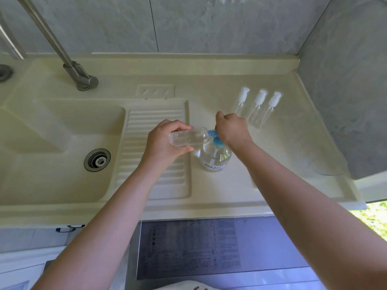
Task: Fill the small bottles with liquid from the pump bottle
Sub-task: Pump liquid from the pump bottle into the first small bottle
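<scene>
Pump bottle: white label with dark characters, blurred, unreadable. Appliance top below the counter: printed panel of dense small text in rows and columns, too fine to read. No legible brand or number

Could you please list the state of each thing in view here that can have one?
small bottle: uncapped, held sideways, mouth at the blue spout
pump bottle: upright, part full of clear liquid
three capped bottles: upright in a row, caps on
left hand: grips the small bottle
right hand: curled over the pump head
faucet: no water running
</scene>
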